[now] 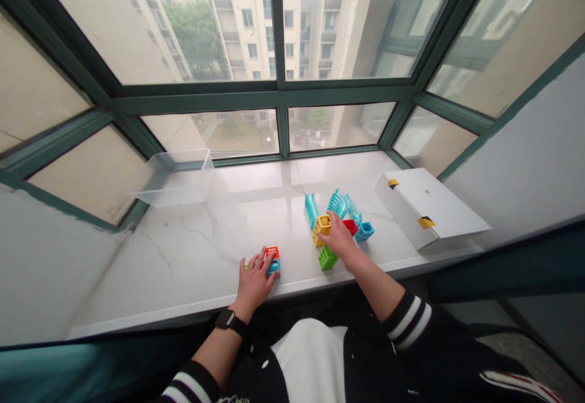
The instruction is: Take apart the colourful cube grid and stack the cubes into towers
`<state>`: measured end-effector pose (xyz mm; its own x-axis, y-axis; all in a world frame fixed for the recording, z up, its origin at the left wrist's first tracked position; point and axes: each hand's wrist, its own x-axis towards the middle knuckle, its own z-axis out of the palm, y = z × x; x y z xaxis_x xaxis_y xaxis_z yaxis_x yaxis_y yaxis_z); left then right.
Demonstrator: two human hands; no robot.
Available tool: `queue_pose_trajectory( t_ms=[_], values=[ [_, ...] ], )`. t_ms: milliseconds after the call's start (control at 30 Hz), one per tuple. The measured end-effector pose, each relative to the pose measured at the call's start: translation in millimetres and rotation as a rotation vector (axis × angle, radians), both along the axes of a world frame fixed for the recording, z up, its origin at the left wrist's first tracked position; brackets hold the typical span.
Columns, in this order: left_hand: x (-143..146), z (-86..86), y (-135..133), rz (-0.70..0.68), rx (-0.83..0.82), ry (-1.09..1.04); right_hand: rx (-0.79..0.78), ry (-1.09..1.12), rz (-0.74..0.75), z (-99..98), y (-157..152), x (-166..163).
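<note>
My left hand (254, 278) lies over a small group of toy building blocks, its fingers and thumb around them. An orange block (273, 252) and a blue block (274, 266) show past the fingers, with a bit of green at the left. Farther right, my right hand (340, 236) grips a yellow building block (322, 226) between thumb and fingers. Close about it are a green block (328, 258), a red block (351, 227), a blue block (365, 231), a straight light-blue track piece (311, 209) and a curved light-blue track piece (339, 203).
The white marbled sill (205, 256) runs beneath a green-framed window (256, 101). A clear plastic bin (183, 177) stands at the back left. At the right is a white box (434, 202) with yellow-and-black tabs. The sill's front edge lies close to my body.
</note>
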<state>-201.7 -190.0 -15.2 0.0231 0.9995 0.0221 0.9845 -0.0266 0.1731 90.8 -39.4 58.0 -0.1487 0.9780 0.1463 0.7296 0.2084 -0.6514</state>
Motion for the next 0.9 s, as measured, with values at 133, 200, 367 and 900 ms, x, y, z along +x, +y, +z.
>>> queue_pose_trajectory(
  t_ms=[133, 200, 367, 900],
  values=[
    [0.5, -0.3, -0.2, 0.004, 0.002, 0.001, 0.005, -0.027, -0.017, -0.6, -1.5, -1.5],
    [0.5, -1.1, -0.3, 0.005, 0.002, 0.004, 0.013, -0.034, -0.025, -0.5, -2.5, -2.9],
    [-0.4, -4.6, 0.1, -0.005, 0.007, 0.009, 0.012, -0.038, -0.044, 0.1, -4.2, -5.9],
    [1.4, -1.0, -0.7, -0.004, 0.017, 0.01, 0.033, -0.053, -0.024, -1.2, -5.1, -4.2]
  ],
)
